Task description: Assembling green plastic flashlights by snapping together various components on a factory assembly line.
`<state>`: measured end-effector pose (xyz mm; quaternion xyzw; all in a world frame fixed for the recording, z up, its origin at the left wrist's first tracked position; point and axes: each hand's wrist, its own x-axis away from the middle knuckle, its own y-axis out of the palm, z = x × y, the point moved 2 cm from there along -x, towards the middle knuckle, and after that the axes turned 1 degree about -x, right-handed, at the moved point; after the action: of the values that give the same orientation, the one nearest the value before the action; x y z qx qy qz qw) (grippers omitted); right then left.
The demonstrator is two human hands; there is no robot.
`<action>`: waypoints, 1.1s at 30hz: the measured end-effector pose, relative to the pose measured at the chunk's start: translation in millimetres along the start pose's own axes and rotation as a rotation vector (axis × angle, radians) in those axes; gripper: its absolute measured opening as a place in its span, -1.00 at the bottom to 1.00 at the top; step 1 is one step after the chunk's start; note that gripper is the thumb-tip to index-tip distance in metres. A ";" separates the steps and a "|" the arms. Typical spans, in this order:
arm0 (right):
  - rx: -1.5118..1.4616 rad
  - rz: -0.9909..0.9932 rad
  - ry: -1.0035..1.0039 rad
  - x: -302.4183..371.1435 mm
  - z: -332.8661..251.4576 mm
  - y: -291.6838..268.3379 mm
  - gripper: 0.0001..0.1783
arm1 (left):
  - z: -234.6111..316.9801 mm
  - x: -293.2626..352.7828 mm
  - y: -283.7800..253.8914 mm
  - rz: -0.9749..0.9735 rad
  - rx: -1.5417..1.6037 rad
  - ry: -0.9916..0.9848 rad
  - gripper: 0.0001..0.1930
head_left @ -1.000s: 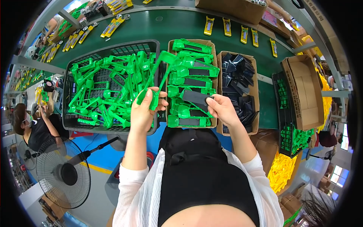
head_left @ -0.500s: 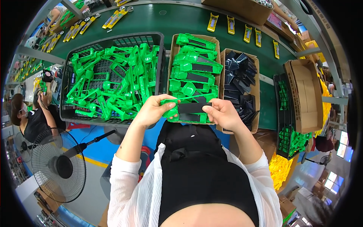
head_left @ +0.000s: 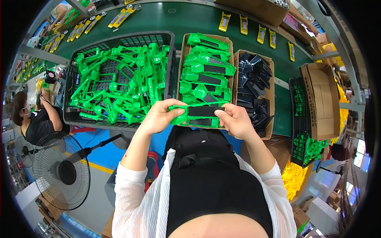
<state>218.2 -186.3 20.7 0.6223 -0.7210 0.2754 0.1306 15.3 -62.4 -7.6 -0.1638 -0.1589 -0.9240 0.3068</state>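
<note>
In front of my waist, my left hand (head_left: 159,116) grips the left end of a green plastic frame (head_left: 180,118), thumb on top. My right hand (head_left: 237,119) pinches the right end, its thumb on a flat black panel (head_left: 200,111). The panel lies along the frame's middle, with green edging above and below it; whether it is fully seated I cannot tell. Just beyond my hands, a cardboard box (head_left: 183,49) holds several green frames with black panels in them (head_left: 212,68). To its right, another cardboard box (head_left: 271,81) contains loose black panels (head_left: 252,73).
A black crate (head_left: 172,51) of loose green frames (head_left: 149,75) stands left. Yellow pieces (head_left: 224,22) lie on the green work surface (head_left: 186,20) beyond. An open carton (head_left: 325,99) sits right. At lower left are a fan (head_left: 66,172) and a co-worker (head_left: 45,123).
The black panel, which lay across the frame, now sits lower between its green edges. My right hand has shifted slightly right, keeping its pinch. The left hand holds nearly the same place.
</note>
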 end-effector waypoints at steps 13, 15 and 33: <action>0.233 0.075 0.005 -13.9 -4.2 5.2 -0.66 | -6.2 -12.0 3.3 0.054 0.030 -0.090 -0.84; 0.201 0.047 0.076 -22.2 1.9 6.0 -0.66 | -11.6 -15.8 3.5 0.042 0.111 -0.096 -0.86; 0.152 0.290 0.072 -28.6 52.5 -11.4 -0.71 | -16.2 -40.3 31.1 0.108 -0.731 0.087 -0.72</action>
<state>242.8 -192.9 -34.5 0.5094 -0.7754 0.3670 0.0677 61.8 -71.7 -32.3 -0.2313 0.2037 -0.9083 0.2830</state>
